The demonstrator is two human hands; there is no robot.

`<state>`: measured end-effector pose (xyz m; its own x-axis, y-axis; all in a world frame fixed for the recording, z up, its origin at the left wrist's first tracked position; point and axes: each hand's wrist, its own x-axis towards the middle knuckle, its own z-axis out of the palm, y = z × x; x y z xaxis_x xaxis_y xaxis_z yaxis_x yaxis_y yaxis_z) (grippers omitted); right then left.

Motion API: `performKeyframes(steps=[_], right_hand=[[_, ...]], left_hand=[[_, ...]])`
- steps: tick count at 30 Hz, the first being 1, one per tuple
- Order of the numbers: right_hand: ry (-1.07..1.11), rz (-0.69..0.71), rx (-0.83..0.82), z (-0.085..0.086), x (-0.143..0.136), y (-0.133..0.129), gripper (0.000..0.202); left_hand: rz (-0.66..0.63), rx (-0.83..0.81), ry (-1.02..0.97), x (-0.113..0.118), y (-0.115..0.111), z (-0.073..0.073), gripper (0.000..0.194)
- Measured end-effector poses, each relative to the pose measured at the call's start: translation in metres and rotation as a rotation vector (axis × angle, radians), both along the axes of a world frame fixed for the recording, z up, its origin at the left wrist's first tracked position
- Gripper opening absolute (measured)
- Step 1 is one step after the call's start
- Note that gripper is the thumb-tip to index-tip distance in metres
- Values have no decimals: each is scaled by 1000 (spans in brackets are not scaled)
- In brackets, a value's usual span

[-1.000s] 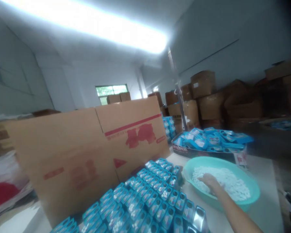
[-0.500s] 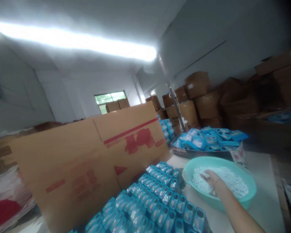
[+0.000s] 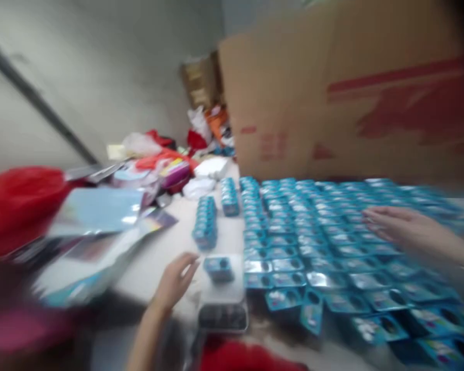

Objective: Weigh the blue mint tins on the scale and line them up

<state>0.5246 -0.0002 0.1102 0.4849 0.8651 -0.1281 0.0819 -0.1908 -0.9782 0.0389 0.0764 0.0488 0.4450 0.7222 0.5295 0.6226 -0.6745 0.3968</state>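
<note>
My left hand [image 3: 177, 282] is just left of a small blue box [image 3: 218, 269], not visibly touching it. Its thumb and index finger come together in a pinch; blur hides what is between them. The blue box stands on the pale plate of a scale [image 3: 223, 315] with a dark front panel. Over the rows of blue boxes [image 3: 284, 239], my right hand [image 3: 404, 225] is closed, fingers pressed together, with pale specks at the fingertips that look like white pellets. Similar white pellets lie on some box tops, and several boxes show a dark round opening.
A large cardboard sheet [image 3: 294, 98] with red print stands behind the boxes. Two short rows, one of blue boxes [image 3: 204, 222], sit left of the main block. Plastic bags and packaging [image 3: 96, 211] lie at the left, beside a red bundle [image 3: 21, 206].
The view has swung left and down. My right hand has left the green basin of white pellets and is now over the boxes. My left hand and the scale have come into view.
</note>
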Motion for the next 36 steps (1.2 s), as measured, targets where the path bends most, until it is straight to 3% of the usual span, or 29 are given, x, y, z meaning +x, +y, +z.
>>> performKeyframes(steps=[2, 5, 8, 11, 17, 26, 33, 36], right_hand=[[-137, 321, -35, 7, -71, 21, 18], [-398, 742, 31, 14, -174, 40, 23], [-584, 864, 79, 5, -246, 59, 12], [-729, 936, 66, -15, -280, 71, 13], [-922, 1020, -2, -40, -293, 75, 7], [-1001, 1053, -38, -43, -293, 76, 17], [-859, 999, 8, -31, -291, 76, 20], [-569, 877, -33, -20, -278, 77, 13]], left_hand=[[34, -125, 24, -28, -30, -9, 20], [55, -220, -35, -37, -45, -20, 19], [65, -262, -92, -38, -52, -30, 17], [68, -302, -134, -45, -60, -39, 17], [77, -341, -172, -50, -64, -46, 17], [48, -348, -191, -41, -56, -52, 17], [58, -350, -179, -41, -55, -54, 16], [77, -363, -179, -44, -54, -56, 17]])
